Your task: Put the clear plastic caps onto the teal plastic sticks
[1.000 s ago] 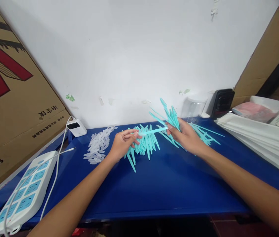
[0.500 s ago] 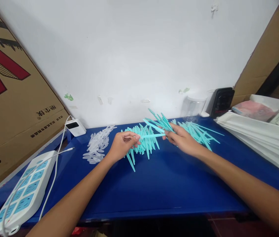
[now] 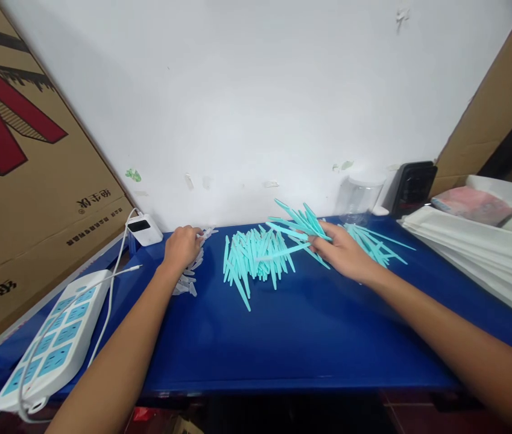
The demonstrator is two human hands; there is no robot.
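While the right hand (image 3: 341,252) has its fingers closed round slim turquoise plastic sticks (image 3: 301,226), the left hand (image 3: 182,246) covers part of a translucent whitish plastic strip pile (image 3: 186,285) on the blue counter (image 3: 283,346); left grip hidden, can't tell. Best pinch one strip by its end.

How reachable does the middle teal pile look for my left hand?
Probably yes: no barrier shows between the left hand and the teal pile, though sticks in the right hand partly overlap it.

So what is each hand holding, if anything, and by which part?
Right hand: a bunch of turquoise tapered sticks, by the ends nearest its palm. Left hand, at the translucent strips: cannot tell.
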